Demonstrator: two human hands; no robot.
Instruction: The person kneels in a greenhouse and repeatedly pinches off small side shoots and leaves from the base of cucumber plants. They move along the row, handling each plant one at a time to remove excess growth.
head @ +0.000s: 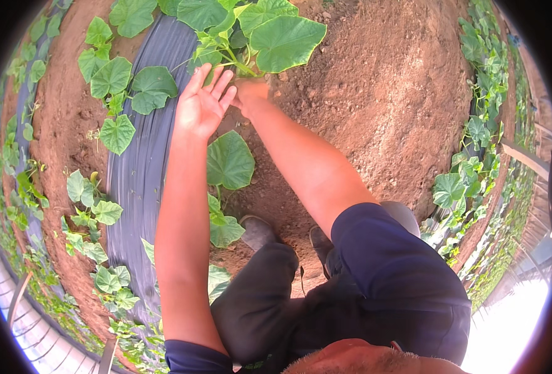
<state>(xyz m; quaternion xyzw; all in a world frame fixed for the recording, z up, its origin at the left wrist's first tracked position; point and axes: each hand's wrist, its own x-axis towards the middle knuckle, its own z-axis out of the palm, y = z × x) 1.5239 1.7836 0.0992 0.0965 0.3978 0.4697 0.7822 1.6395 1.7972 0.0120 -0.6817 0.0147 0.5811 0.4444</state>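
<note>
My left hand (205,100) is palm up with its fingers apart, at the lower leaves of a leafy vine plant, likely cucumber (238,61), near the top middle. Its fingertips reach a thin stem or leaf edge, and nothing is gripped in the palm. Just to the right, my right hand (250,91) reaches in under the plant's stems; its fingers are mostly hidden behind the left fingers and foliage, so what they touch cannot be seen. A broad green leaf (287,42) spreads above the right hand. Another large leaf (230,160) lies below, between my forearms.
Dark plastic mulch film (138,173) covers the bed on the left, with vines along both edges. Bare brown soil (374,93) forms the path to the right. Another vine row (477,177) runs at the far right. My shoes (257,231) stand on the soil beside the bed.
</note>
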